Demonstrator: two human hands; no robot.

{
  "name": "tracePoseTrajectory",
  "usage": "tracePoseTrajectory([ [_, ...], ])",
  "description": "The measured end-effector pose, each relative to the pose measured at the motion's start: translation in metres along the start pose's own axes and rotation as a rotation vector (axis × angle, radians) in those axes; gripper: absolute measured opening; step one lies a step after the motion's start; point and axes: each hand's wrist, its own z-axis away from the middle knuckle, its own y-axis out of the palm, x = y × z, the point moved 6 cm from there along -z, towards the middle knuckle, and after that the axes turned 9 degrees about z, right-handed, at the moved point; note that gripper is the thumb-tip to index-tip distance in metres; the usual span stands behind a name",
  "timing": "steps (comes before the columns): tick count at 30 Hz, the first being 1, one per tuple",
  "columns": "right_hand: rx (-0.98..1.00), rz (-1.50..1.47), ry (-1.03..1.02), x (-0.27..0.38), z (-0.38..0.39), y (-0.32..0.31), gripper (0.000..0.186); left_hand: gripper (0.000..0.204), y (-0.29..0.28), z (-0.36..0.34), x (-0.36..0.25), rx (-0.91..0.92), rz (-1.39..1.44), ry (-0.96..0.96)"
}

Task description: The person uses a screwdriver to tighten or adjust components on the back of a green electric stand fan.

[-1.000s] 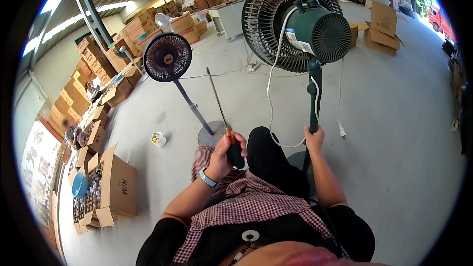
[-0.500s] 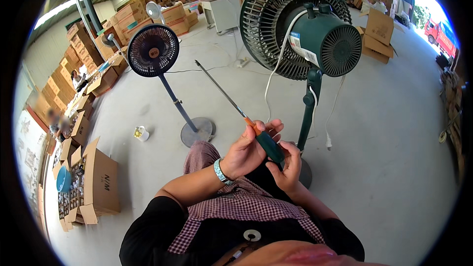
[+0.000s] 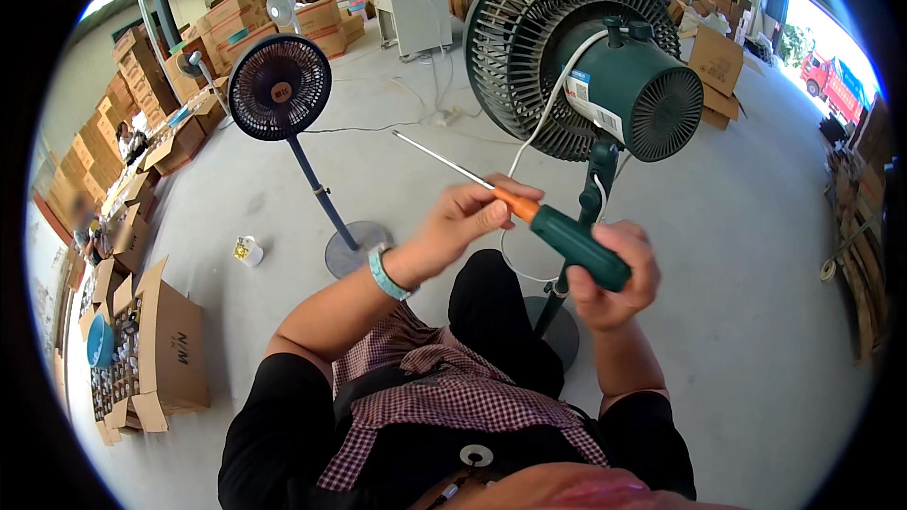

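Screwdriver (image 3: 519,207) near apparently printed fan label (image 3: 593,112)

The screwdriver (image 3: 521,207) is coloured dark green, orange and silver. The fan (image 3: 628,85) is finished in dark green, its cord (image 3: 549,109) in white. The apron (image 3: 472,408) is checked maroon and white, the wristband (image 3: 381,271) tinted turquoise.

Gry flr (image 3: 746,321); wht cabinet (image 3: 416,23) in bkgd; brt R doorway (image 3: 818,19); pale L wall (image 3: 90,61)

On your L you've an open ctn (image 3: 175,349) w/ a blue bowl (image 3: 100,341), white tub (image 3: 251,255) on the flr (image 3: 746,312); red truck (image 3: 831,90) outside, far R
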Motion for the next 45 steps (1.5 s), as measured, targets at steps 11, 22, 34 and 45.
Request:
tracePoseTrajectory([
  [11, 0.091, 0.385, -0.299, 0.035, -0.095, -0.035, 0.047, 0.066, -0.112, -0.094, -0.053, -0.418, -0.137, 0.278],
  [22, 0.216, 0.439, -0.313, 0.052, -0.125, -0.016, 0.045, 0.062, -0.121, -0.128, -0.043, -0.251, -0.054, 0.15],
  [34, 0.287, 0.492, -0.351, 0.07, -0.128, -0.013, 0.038, 0.061, -0.124, -0.125, -0.043, -0.222, -0.07, 0.13],
  [45, 0.241, 0.472, -0.292, 0.054, -0.134, 0.001, 0.037, 0.06, -0.126, -0.125, -0.041, -0.215, -0.064, 0.135],
])
